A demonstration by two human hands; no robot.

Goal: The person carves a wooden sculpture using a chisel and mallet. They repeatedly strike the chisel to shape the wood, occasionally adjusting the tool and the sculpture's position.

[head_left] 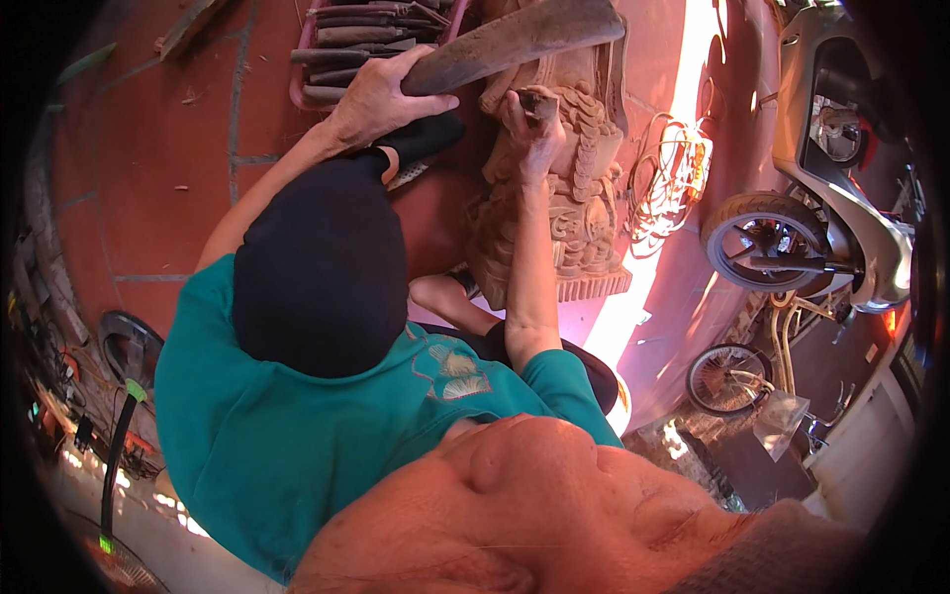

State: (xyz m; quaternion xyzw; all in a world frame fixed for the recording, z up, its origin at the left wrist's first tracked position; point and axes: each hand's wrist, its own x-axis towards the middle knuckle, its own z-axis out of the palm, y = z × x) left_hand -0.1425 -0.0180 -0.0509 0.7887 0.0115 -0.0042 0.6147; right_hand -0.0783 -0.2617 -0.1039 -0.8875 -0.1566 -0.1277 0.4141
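Observation:
My left hand is wrapped round the narrow end of a long, dark wooden mallet. Its thick end reaches right, over the top of a carved wooden block. My right hand is closed on an upright chisel just above the carving. Only the worn butt of the chisel shows; its blade is hidden beneath my fingers. The mallet and the chisel butt look apart. Relief patterns cover the brown block, which stands between my legs, with a ridged edge at its near end.
A pink tray of several dark-handled carving tools lies beyond my left hand. Right of the carving are a coiled cable, a parked motorbike and a bicycle. A wood piece rests on the red tiled floor.

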